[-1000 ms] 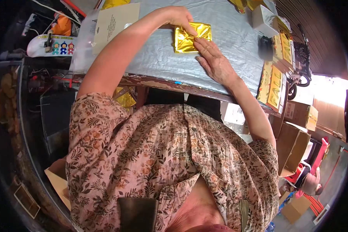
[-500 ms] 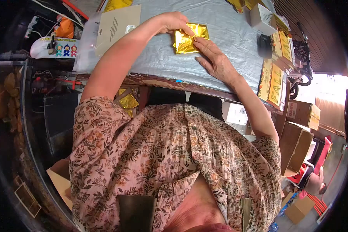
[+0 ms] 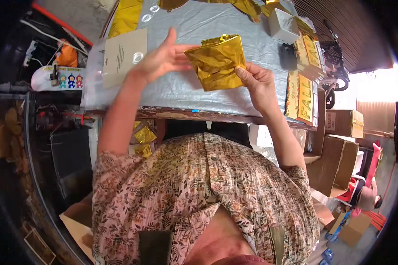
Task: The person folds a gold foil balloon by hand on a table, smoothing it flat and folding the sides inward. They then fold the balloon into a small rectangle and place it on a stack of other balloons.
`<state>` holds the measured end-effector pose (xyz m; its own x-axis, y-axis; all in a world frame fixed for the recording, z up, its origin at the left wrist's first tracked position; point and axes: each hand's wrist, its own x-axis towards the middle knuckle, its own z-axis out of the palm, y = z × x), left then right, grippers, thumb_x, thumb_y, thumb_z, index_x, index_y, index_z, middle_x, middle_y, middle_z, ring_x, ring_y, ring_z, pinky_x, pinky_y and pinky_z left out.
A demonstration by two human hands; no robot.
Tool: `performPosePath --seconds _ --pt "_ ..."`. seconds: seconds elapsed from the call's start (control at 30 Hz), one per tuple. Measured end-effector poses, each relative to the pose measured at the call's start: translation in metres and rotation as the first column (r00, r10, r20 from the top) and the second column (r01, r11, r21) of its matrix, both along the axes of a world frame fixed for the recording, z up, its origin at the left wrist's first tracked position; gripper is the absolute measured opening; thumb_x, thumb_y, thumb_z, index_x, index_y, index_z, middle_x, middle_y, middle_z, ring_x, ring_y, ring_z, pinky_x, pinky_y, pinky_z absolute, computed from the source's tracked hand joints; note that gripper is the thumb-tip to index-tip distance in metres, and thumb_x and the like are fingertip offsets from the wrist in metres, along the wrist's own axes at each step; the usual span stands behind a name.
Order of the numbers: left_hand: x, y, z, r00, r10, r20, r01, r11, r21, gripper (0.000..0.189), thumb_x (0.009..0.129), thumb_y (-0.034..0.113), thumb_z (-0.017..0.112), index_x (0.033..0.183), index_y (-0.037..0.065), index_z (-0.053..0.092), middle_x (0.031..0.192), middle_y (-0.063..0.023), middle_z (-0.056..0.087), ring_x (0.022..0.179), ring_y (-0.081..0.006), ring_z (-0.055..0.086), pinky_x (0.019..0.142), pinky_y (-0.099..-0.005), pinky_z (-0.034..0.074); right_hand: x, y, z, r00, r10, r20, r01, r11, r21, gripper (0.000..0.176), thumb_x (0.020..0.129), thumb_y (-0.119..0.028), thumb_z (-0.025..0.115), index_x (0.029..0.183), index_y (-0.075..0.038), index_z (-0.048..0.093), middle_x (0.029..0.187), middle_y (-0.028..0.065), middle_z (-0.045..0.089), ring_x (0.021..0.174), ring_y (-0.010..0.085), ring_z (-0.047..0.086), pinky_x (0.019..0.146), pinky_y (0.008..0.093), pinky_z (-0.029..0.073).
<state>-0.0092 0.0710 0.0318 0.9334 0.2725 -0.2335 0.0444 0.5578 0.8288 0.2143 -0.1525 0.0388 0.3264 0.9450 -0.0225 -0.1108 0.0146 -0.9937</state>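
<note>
My right hand (image 3: 258, 81) grips a square gold foil packet (image 3: 219, 66) by its near right corner, thumb on top. The packet is tilted up over the table, its crinkled face towards me and a folded, layered edge along its top. My left hand (image 3: 159, 59) is open to the left of the packet, fingers apart and pointing at it, fingertips right by its left edge. Under and beyond that hand lies a beige printed sheet (image 3: 124, 53) with a clear ring (image 3: 138, 57) on it.
A silvery cover (image 3: 172, 95) spreads over the table. More gold foil (image 3: 126, 17) lies at the far left and far right edge. Two clear rings (image 3: 147, 17) sit near the back. A white box (image 3: 283, 25) and boxes marked FALL (image 3: 305, 97) line the right side.
The packet has come up off the table and towards me in my right hand. My left hand has let go of it and moved left, fingers spreading.
</note>
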Motion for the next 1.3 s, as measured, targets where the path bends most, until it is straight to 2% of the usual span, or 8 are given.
performPosePath --seconds 0.1,0.23,0.5,0.57,0.7,0.83,0.93,1.3 --pt "0.012 -0.064 -0.022 0.895 0.252 0.368 -0.296 0.953 0.068 0.057 0.105 0.044 0.064 0.137 -0.004 0.063 0.128 -0.0117 0.07 0.116 -0.0161 0.066 0.101 -0.0361 0.057 0.002 -0.003 -0.016 0.964 0.038 -0.263 -0.034 0.999 0.022 0.023 0.103 -0.013 0.068 0.119 0.004 0.074 0.107 0.0067 0.077 0.092 0.0127 0.072 0.086 0.0279 0.057" --pt "0.032 -0.118 -0.008 0.818 0.509 0.266 -0.528 0.849 -0.003 0.03 0.099 0.014 0.075 0.125 0.0 0.071 0.116 -0.0026 0.074 0.101 -0.0111 0.07 0.09 -0.029 0.057 -0.013 -0.008 -0.017 0.942 0.049 -0.332 -0.049 0.999 0.008 0.023 0.103 -0.013 0.068 0.118 0.003 0.073 0.107 0.0071 0.077 0.092 0.0135 0.072 0.086 0.0281 0.057" --pt "0.025 -0.146 -0.012 0.744 0.609 0.274 -0.651 0.754 0.09 0.023 0.101 0.012 0.073 0.12 0.0 0.074 0.112 -0.0013 0.075 0.098 -0.0075 0.068 0.086 -0.0264 0.057 -0.028 -0.025 -0.032 0.985 -0.022 -0.172 0.018 0.999 -0.028 0.021 0.101 -0.011 0.071 0.117 0.002 0.074 0.105 0.0085 0.077 0.09 0.015 0.073 0.08 0.0321 0.062" --pt "0.011 -0.146 -0.004 0.857 0.483 0.179 -0.513 0.767 0.386 0.034 0.101 0.011 0.073 0.132 -0.003 0.068 0.122 -0.0077 0.074 0.107 -0.0117 0.069 0.093 -0.027 0.057 -0.034 -0.026 -0.031 0.975 -0.021 -0.22 0.017 1.0 -0.019 0.022 0.101 -0.01 0.07 0.118 0.003 0.073 0.103 0.0091 0.077 0.088 0.0153 0.074 0.077 0.0325 0.065" --pt "0.004 -0.132 0.017 0.75 0.39 0.534 -0.597 0.747 0.292 0.059 0.101 0.013 0.072 0.151 -0.006 0.049 0.144 -0.0198 0.062 0.124 -0.0211 0.066 0.104 -0.0341 0.056 -0.026 -0.029 -0.027 0.968 0.039 -0.246 -0.042 0.999 -0.009 0.022 0.101 -0.008 0.07 0.117 0.005 0.073 0.101 0.0117 0.077 0.088 0.019 0.075 0.073 0.0349 0.069" --pt "-0.019 -0.093 0.053 0.932 0.271 0.24 -0.356 0.805 0.475 0.049 0.109 0.023 0.06 0.148 -0.005 0.054 0.135 -0.019 0.068 0.123 -0.0238 0.067 0.105 -0.0369 0.054 -0.016 -0.03 -0.03 0.963 0.136 -0.234 -0.147 0.989 -0.032 0.021 0.099 -0.007 0.071 0.116 0.006 0.074 0.102 0.0124 0.077 0.086 0.0196 0.076 0.07 0.0316 0.069" --pt "-0.005 -0.082 0.067 0.968 0.178 0.176 -0.25 0.721 0.647 0.032 0.102 0.023 0.072 0.124 0.001 0.075 0.105 -0.0098 0.079 0.093 -0.0108 0.072 0.083 -0.0264 0.058 -0.018 -0.029 -0.03 0.963 0.173 -0.205 -0.183 0.983 -0.03 0.021 0.099 -0.007 0.072 0.116 0.006 0.074 0.102 0.0125 0.077 0.086 0.0202 0.076 0.071 0.0322 0.068" --pt "-0.001 -0.076 0.066 0.998 0.006 0.06 -0.043 0.773 0.633 0.028 0.099 0.022 0.076 0.118 0.002 0.079 0.1 -0.0074 0.081 0.088 -0.0084 0.072 0.082 -0.0249 0.058 -0.013 -0.033 -0.027 0.927 0.276 -0.253 -0.303 0.95 -0.074 0.024 0.099 -0.009 0.073 0.114 0.008 0.074 0.097 0.0157 0.078 0.081 0.0208 0.077 0.07 0.0339 0.068"
